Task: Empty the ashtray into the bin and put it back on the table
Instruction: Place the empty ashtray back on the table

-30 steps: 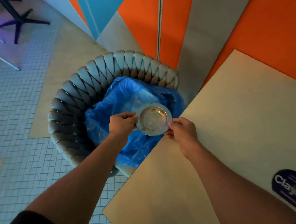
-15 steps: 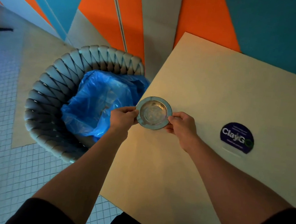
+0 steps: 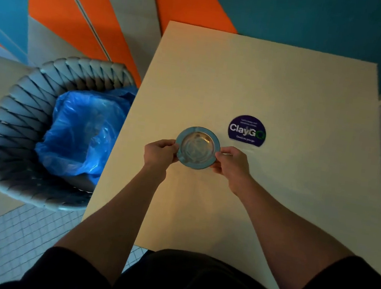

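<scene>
A round metal ashtray [image 3: 197, 147] with a shiny bowl is held level over the beige table [image 3: 277, 87], near its middle. My left hand [image 3: 159, 151] pinches its left rim and my right hand [image 3: 229, 162] pinches its right rim. Whether the ashtray touches the tabletop I cannot tell. Its bowl looks empty. The bin [image 3: 21, 122], a grey woven basket lined with a blue plastic bag [image 3: 82, 130], stands on the floor left of the table.
A dark purple round sticker [image 3: 247, 130] lies on the table just right of the ashtray. The table's left edge runs beside the bin. A wall with orange, blue and grey panels rises behind. White tiled floor lies at lower left.
Both hands carried the ashtray rightward from above the bin's blue bag to over the middle of the table. The view swung right, so the bin now sits at the left.
</scene>
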Available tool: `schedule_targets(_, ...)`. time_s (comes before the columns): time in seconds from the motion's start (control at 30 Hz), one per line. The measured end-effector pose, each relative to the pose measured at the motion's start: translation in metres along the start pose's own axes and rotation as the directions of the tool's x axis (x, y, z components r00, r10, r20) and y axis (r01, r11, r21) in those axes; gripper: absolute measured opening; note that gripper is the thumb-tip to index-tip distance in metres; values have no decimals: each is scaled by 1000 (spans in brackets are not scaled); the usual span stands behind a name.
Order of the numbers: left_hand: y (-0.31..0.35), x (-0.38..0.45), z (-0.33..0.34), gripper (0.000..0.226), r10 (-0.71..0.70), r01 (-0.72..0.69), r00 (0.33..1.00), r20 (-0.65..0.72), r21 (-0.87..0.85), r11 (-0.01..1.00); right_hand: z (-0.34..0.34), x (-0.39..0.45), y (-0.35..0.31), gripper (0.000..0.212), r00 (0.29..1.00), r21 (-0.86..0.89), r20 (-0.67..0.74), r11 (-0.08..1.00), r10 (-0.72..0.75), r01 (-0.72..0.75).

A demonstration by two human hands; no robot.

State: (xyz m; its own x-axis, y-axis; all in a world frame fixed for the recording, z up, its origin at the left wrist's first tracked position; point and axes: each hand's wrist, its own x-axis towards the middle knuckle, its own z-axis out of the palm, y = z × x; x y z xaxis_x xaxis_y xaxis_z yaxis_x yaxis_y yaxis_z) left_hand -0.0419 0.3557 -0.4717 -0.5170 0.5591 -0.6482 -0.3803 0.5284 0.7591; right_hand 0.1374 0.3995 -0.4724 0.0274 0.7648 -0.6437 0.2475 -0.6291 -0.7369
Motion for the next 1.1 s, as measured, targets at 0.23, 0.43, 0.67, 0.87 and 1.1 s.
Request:
schedule_targets(0.23, -38, -23, 37, 11, -65, 61, 997, 44, 99, 993, -49, -11, 47, 9, 994, 49, -64, 995, 87, -84)
schedule_targets(0.43, -65, -37, 60, 13, -100, 86, 992, 77, 167, 982, -80, -15, 73, 7, 987, 55, -108, 992, 122, -117)
schedule_targets(0.67, -84, -47, 75, 12, -88, 70, 994, 65, 240, 968, -98, -17, 92, 7, 981, 72, -123, 987, 150, -142)
schedule_targets(0.87, -91, -50, 82, 16, -58, 42, 997, 42, 317, 948, -105, -15, 97, 7, 976, 54, -154, 988, 153, -146)
schedule_targets(1.1, -94, -47, 87, 15, 80, -115, 993, 86, 556, 823, -110, -15, 99, 9, 973, 28, -179, 989, 147, -144)
